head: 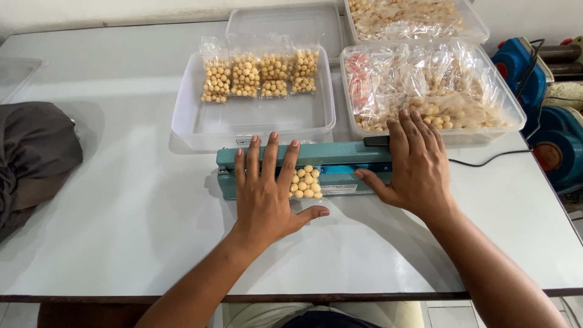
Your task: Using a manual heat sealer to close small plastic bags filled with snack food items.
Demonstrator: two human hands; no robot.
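A teal bar-type bag sealer (331,159) lies across the middle of the white table (121,200). Its arm is down on a small clear bag of round yellow snack balls (305,182). My left hand (265,194) lies flat, fingers spread, partly on that bag and with fingertips on the sealer arm. My right hand (418,167) presses flat on the sealer's right end, near its black handle (376,141).
Behind the sealer stands a clear tub (194,124) holding several sealed bags (260,74). Right of it, a tub (513,115) of unsealed bags, another tub (477,27) behind. A dark cloth (33,155) lies left. Blue machines (549,130) stand at the right edge.
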